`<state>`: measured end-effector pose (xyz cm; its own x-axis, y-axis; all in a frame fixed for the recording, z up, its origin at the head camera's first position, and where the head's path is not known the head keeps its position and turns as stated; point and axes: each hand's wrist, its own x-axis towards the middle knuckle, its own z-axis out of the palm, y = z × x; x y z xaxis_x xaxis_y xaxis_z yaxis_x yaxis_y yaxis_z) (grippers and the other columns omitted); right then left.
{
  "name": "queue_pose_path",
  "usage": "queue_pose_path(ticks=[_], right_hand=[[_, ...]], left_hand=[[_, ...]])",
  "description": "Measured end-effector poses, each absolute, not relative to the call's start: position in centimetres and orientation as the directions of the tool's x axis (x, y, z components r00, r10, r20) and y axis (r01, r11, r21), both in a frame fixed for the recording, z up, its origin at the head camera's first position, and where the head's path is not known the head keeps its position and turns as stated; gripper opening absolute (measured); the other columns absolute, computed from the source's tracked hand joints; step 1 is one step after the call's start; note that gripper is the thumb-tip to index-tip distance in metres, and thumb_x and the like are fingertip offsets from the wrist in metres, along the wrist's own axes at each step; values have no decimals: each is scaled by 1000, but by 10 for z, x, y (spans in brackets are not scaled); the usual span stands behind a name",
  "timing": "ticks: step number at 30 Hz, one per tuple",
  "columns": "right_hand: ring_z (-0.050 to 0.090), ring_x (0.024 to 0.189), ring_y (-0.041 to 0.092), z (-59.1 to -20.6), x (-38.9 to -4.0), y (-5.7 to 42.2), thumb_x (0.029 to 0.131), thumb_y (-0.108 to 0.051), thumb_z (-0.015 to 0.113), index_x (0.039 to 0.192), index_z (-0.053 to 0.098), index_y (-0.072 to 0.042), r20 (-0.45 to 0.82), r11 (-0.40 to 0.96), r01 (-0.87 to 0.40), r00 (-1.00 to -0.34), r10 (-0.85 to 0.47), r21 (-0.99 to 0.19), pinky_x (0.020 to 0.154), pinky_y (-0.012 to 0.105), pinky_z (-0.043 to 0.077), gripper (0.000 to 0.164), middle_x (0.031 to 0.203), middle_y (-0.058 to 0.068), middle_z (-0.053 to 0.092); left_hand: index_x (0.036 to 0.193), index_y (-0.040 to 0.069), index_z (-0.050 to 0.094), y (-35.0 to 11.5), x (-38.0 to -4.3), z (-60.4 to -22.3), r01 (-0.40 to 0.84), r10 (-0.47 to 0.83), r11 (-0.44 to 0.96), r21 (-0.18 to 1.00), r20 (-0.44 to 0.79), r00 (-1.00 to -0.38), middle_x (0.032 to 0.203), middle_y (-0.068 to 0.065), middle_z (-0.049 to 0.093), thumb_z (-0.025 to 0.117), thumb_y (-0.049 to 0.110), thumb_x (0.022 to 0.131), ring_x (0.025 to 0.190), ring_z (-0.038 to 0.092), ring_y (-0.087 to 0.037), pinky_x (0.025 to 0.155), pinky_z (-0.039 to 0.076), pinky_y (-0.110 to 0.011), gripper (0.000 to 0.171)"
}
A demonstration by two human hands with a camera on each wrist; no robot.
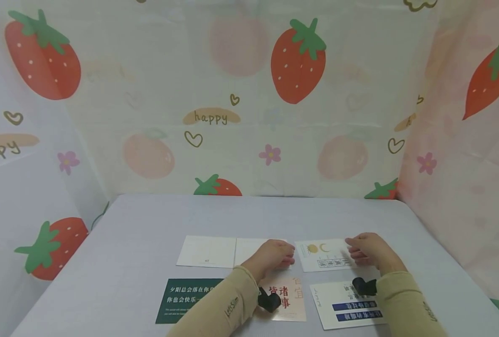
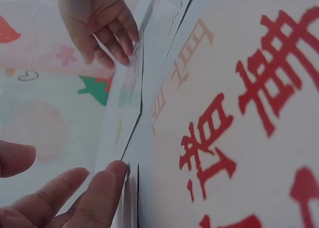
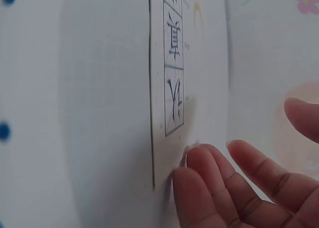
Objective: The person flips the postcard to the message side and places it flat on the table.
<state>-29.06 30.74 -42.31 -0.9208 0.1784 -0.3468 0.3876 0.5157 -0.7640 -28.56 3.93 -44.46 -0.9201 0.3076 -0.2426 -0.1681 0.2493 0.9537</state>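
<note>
One moon card (image 1: 327, 256), between both hands (image 1: 270, 256) (image 1: 372, 251)

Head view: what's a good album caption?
Left hand and right hand at either side of a sun-and-moon card on a pale table, strawberry-print backdrop behind.

Dim, diffuse light; soft shadows; wrist views hazy.

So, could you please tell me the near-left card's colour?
The near-left card is dark green with white lettering, clearest in the head view.
</note>
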Motion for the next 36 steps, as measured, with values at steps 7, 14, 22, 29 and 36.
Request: queue_pose_path(ticks=[7, 14, 22, 29, 36], right_hand=[[62, 76, 19, -423, -290, 303, 92, -24, 53, 114, 48, 9, -347, 493, 382, -923, 165, -782, 68, 32, 53, 40, 94, 18, 62], [62, 75, 18, -426, -293, 302, 92, -24, 53, 113, 48, 10, -342, 479, 376, -926, 160, -793, 68, 32, 53, 40, 93, 18, 63], [61, 78, 20, -425, -292, 299, 91, -25, 55, 110, 50, 7, -353, 470, 399, -917, 187, -787, 70, 32, 52, 38, 93, 16, 63], [57, 82, 22, -424, -295, 295, 91, -27, 55, 106, 53, 2, -359, 492, 419, -908, 216, -763, 69, 31, 50, 34, 94, 14, 61], [59, 81, 21, -427, -295, 297, 88, -13, 57, 115, 49, 5, -325, 502, 365, -931, 169, -784, 69, 32, 51, 33, 99, 18, 59]], left_hand=[[109, 3, 64, 42, -285, -442, -179, 295, 253, 951, -253, -921, 92, -6, 65, 56, 19, 88, 82, 64, -13, 72, 53, -27, 27], [110, 3, 63, 44, -285, -442, -174, 298, 239, 955, -243, -923, 94, -7, 65, 56, 18, 88, 81, 64, -13, 71, 53, -26, 28], [109, 2, 63, 44, -286, -443, -168, 300, 236, 957, -236, -924, 92, -7, 65, 56, 17, 88, 80, 64, -13, 71, 53, -26, 27], [110, 3, 63, 43, -288, -443, -172, 304, 229, 958, -238, -922, 93, -7, 65, 56, 17, 88, 80, 64, -13, 70, 53, -26, 27], [108, 3, 64, 42, -289, -445, -174, 305, 229, 958, -240, -922, 90, -7, 65, 56, 17, 88, 79, 64, -14, 69, 53, -26, 26]])
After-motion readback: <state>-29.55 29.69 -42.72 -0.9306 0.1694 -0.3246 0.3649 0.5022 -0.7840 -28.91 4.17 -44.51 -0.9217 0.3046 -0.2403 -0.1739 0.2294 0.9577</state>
